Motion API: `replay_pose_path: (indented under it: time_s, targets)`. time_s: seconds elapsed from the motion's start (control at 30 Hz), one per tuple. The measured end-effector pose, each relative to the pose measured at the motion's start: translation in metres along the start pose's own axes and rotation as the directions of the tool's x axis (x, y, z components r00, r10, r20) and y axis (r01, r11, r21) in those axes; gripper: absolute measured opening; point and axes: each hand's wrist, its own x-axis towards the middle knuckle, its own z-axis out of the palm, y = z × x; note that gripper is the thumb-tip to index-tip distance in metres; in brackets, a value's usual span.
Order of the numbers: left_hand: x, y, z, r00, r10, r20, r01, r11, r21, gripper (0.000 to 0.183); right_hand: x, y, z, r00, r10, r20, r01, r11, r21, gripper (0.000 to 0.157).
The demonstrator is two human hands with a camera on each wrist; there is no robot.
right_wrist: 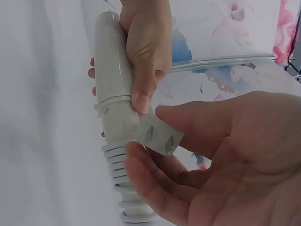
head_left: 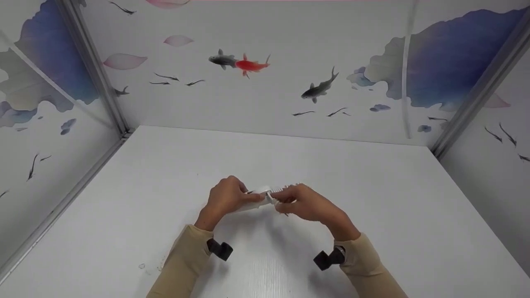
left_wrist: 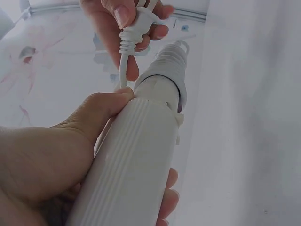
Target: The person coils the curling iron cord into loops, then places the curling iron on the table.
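A white handheld appliance with a ribbed, tube-shaped handle [left_wrist: 134,160] lies in my left hand [head_left: 230,194]. The left fingers wrap round the handle, and the thumb presses near its front end beside the white cord [left_wrist: 123,70]. Beyond the handle is a narrower end with stacked rings [right_wrist: 120,165]. With thumb and fingers, my right hand [head_left: 304,203] pinches a white power plug [right_wrist: 161,133], whose two metal prongs show in the right wrist view. The plug sits beside the ringed end. In the head view, the hands hide much of the appliance.
Both hands are above a white table [head_left: 265,265]. White panels with painted fish [head_left: 250,65] and blue shapes stand behind and at both sides, joined by metal corner posts [head_left: 93,66]. Small marks [head_left: 142,266] show on the table at the front left.
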Motion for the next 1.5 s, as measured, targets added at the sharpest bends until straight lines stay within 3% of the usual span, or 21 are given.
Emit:
replay_pose_path:
  time_s: [0.4,0.63,0.9,1.17,1.3,1.5]
  targets:
    - [0.014,-0.015,0.017,0.997,0.034,0.068,-0.034,0.999,-0.011,0.042,0.014,0.017,0.014,0.994,0.108,-0.015,-0.107,0.994,0.037,0.029]
    - [0.023,-0.026,0.026,0.988,0.111,0.109,-0.107,0.994,-0.039,0.037,0.021,0.032,0.019,0.989,0.145,0.0,-0.144,0.987,0.076,0.029]
    - [0.032,-0.029,0.03,0.972,0.193,0.137,-0.187,0.981,-0.054,0.031,0.025,0.037,0.02,0.981,0.181,-0.065,-0.18,0.983,0.029,0.024]
    - [0.036,-0.03,0.032,0.969,0.196,0.151,-0.186,0.98,-0.075,0.031,0.026,0.04,0.021,0.973,0.199,-0.118,-0.192,0.979,0.069,0.018]
    - [0.037,-0.03,0.033,0.97,0.186,0.155,-0.176,0.982,-0.076,0.031,0.029,0.04,0.028,0.957,0.233,-0.173,-0.217,0.971,0.104,0.017]
    - [0.037,-0.029,0.033,0.969,0.17,0.178,-0.163,0.985,-0.056,0.031,0.034,0.039,0.038,0.908,0.328,-0.262,-0.267,0.933,0.243,0.015]
